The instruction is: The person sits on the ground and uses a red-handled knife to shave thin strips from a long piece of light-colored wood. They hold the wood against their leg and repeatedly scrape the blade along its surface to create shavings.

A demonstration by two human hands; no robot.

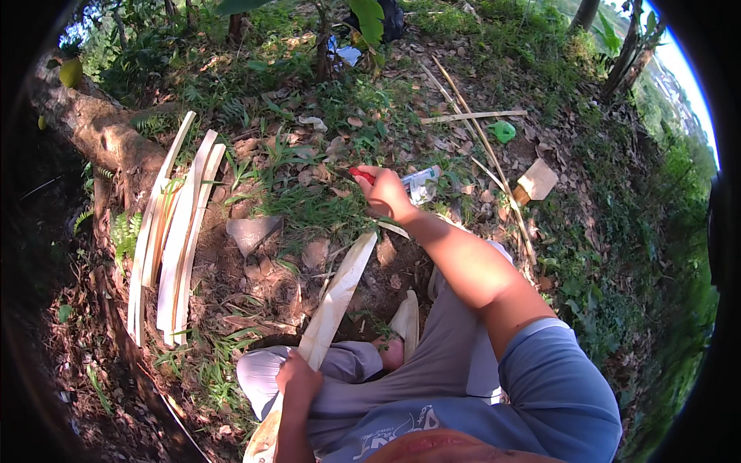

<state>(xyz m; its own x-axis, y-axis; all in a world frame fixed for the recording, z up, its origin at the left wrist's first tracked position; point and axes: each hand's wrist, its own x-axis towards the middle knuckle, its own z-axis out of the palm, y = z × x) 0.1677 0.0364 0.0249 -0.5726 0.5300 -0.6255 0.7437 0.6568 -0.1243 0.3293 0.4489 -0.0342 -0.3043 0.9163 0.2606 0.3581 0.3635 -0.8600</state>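
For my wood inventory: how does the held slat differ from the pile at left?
The held slat is a single piece; the pile has several. The left hand holds the held slat; no hand touches the pile. Both show long, pale strips.

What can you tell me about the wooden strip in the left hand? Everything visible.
The strip is long, flat and pale cream with brownish stains, apparently bare wood. It looks to be in one piece, with a narrow, slanted far end. It lies diagonally, far end up and to the right, crossing in front of the grey trousers. The left hand grips it and hides part of it; the near end runs to the picture's lower edge. Whether it rests on leg or soil is unclear.
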